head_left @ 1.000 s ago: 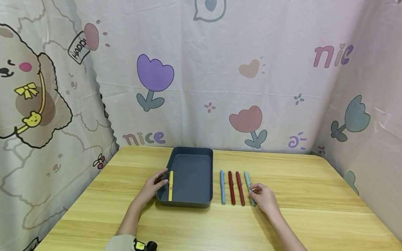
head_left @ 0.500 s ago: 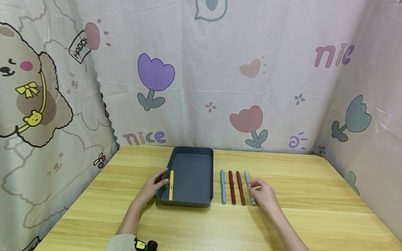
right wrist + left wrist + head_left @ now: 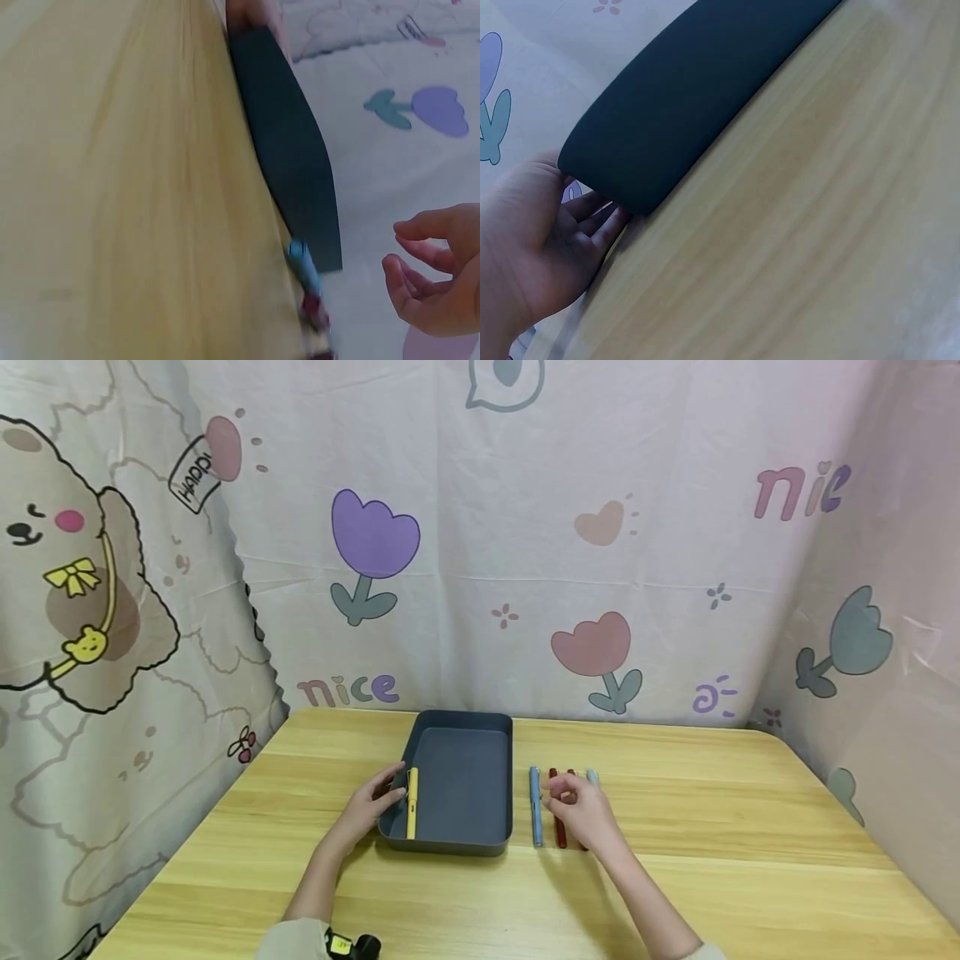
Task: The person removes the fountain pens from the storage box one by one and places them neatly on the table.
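Observation:
My left hand [image 3: 367, 807] grips the left side of a dark grey tray [image 3: 467, 789], thumb at the rim; the left wrist view shows its fingers against the tray's outer wall. Inside, along that side, lies a yellow pen [image 3: 412, 806]. To the right of the tray a blue pen [image 3: 536, 814], two dark red pens [image 3: 560, 832] and a light green pen [image 3: 592, 776] lie in a row. Above the red pens hovers my right hand [image 3: 588, 817], partly hiding them and the green one. Its fingers are loosely bent with a gap and nothing between them, as the right wrist view shows.
The wood-grain table [image 3: 465, 910] carries everything. A printed curtain [image 3: 480, 527] with flowers and a cartoon animal hangs along its back and sides. At the left sleeve is a small black device [image 3: 352, 946].
My right hand has left the light green pen and moved left, over the red pens. The green pen stays on the table. My left hand keeps its place at the tray.

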The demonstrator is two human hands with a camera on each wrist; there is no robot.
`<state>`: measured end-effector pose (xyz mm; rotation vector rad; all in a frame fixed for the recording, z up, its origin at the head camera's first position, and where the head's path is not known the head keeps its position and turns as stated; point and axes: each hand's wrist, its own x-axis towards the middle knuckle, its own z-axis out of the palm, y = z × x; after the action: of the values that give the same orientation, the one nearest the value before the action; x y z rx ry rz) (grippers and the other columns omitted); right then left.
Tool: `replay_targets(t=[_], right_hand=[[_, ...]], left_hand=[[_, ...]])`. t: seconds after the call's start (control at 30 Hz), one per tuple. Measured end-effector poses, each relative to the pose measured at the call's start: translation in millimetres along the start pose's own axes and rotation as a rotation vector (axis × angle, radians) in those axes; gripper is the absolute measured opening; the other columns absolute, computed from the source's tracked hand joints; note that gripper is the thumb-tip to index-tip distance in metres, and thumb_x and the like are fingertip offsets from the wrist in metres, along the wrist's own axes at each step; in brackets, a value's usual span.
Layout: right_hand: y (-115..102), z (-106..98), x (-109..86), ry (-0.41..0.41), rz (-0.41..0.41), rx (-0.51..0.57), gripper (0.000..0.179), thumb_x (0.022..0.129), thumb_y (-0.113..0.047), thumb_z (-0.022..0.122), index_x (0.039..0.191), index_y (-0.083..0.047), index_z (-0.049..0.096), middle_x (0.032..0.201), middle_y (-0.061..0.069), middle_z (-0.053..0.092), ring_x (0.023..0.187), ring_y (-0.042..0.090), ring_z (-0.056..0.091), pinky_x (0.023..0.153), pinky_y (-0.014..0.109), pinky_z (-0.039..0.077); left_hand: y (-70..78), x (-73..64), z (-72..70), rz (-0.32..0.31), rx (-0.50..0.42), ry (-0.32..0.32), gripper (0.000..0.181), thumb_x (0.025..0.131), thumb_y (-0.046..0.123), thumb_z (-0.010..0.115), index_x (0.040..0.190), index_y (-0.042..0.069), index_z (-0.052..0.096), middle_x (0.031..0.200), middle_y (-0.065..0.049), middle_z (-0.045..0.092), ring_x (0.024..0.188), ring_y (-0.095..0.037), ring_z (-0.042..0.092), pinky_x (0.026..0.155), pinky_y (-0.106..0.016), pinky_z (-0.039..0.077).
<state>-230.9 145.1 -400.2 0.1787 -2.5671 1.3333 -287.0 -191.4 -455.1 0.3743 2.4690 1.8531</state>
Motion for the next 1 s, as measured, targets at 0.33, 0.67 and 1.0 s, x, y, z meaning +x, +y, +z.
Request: replay_targets(t=[0.33,0.67,1.0], right_hand=[[-33,35,11.7,-0.139,-0.102,0.062,0.016,0.080,-0.003,0.068,0.097,-0.003,0.067,0.083,0.002,0.059,0.071,0.016,0.057,0.057,0.028,0.047],[-57,77,20.1,-0.257,-0.161,0.070,0.014,0.084,-0.006,0.065,0.098,-0.004,0.066,0.089,0.005,0.063,0.076,0.017,0.058,0.061,0.028,0.048],[-68,122,29.6,-0.389,-0.121,0.094,0.016,0.083,-0.007,0.067,0.099,-0.005,0.067,0.083,-0.002,0.063,0.073,0.014,0.060,0.060,0.029,0.049]], left_hand=[[-1.1,0.8,0.9,0.004,-0.009,0.013,0.052,0.092,0.018,0.057,0.139,0.006,0.039,0.141,-0.023,0.032,0.128,-0.037,0.031,0.100,-0.048,0.029],[-0.2,1.3,0.5,0.007,0.013,0.027,0.050,0.094,0.024,0.054,0.139,0.006,0.040,0.143,-0.019,0.032,0.130,-0.035,0.028,0.103,-0.048,0.025],[0.0,-1.0,1.5,0.082,0.060,0.060,0.044,0.098,0.026,0.046,0.137,0.006,0.044,0.140,-0.017,0.038,0.128,-0.036,0.030,0.100,-0.053,0.027]])
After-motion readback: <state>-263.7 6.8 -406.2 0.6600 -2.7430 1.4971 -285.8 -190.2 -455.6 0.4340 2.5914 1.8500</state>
